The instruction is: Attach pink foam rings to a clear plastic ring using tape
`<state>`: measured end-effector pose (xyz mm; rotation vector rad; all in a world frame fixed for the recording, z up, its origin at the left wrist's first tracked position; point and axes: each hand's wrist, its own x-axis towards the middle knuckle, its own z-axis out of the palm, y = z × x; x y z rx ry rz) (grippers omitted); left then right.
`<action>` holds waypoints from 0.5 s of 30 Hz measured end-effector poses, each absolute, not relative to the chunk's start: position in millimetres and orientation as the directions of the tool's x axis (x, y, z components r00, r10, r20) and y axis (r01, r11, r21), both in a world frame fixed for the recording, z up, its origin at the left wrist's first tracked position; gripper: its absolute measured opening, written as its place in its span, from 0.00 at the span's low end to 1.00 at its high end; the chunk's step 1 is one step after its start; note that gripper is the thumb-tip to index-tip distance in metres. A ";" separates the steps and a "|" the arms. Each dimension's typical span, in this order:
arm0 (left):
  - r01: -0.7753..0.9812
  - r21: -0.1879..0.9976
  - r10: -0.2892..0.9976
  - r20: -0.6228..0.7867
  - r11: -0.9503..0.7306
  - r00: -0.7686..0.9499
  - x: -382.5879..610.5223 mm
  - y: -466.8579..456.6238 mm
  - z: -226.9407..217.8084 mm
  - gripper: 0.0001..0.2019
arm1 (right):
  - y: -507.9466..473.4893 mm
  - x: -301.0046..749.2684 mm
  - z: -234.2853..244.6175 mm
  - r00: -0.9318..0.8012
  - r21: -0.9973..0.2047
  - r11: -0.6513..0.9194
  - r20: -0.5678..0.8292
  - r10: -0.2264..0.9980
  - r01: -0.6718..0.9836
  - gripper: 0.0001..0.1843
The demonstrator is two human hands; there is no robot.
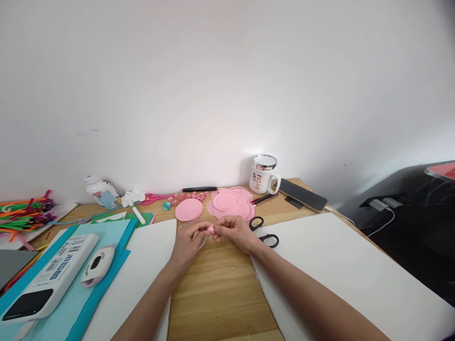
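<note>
Over the wooden table, my left hand (190, 238) and my right hand (236, 233) meet fingertip to fingertip. Between them is a small rolled pink paper piece (211, 229), pinched from both sides. Just beyond lie a pink paper disc (189, 209) and a pile of pink paper circles (227, 201) cut in spirals. Several small pink paper rolls (194, 195) are scattered behind the disc. Black-handled scissors (269, 240) rest beside my right hand, their blades hidden. Part of a pale round object under my left hand is mostly covered.
White sheets (330, 255) lie on both sides. A lidded mug (261, 180) and a phone (304, 194) stand at the back right. To the left are a white bottle (103, 192), a power bank (53, 274), teal paper (121, 237) and pipe cleaners (24, 218).
</note>
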<state>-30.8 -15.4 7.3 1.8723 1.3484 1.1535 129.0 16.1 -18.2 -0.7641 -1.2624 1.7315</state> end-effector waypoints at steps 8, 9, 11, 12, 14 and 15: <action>0.484 0.795 0.930 0.337 -0.365 0.148 -31.2 -15.9 8.1 0.06 | 16.1 130.3 -18.8 -0.476 -0.958 -0.115 0.026 0.879 -0.264 0.14; 0.487 0.793 0.929 0.339 -0.367 0.147 -31.3 -15.8 8.0 0.07 | 16.0 130.4 -18.7 -0.478 -0.958 -0.113 0.027 0.878 -0.262 0.14; 0.490 0.789 0.928 0.341 -0.370 0.151 -31.5 -15.6 7.3 0.07 | 15.8 130.4 -18.7 -0.478 -0.960 -0.109 0.029 0.878 -0.259 0.15; 0.491 0.788 0.927 0.342 -0.372 0.152 -31.6 -15.4 6.7 0.07 | 15.7 130.2 -18.9 -0.476 -0.960 -0.107 0.030 0.879 -0.257 0.15; 0.493 0.785 0.926 0.346 -0.375 0.153 -31.8 -15.0 5.3 0.07 | 15.6 129.4 -19.5 -0.466 -0.962 -0.099 0.032 0.884 -0.253 0.16; 0.494 0.785 0.926 0.347 -0.374 0.150 -31.8 -14.8 4.6 0.07 | 15.4 128.8 -19.9 -0.459 -0.964 -0.094 0.032 0.888 -0.249 0.16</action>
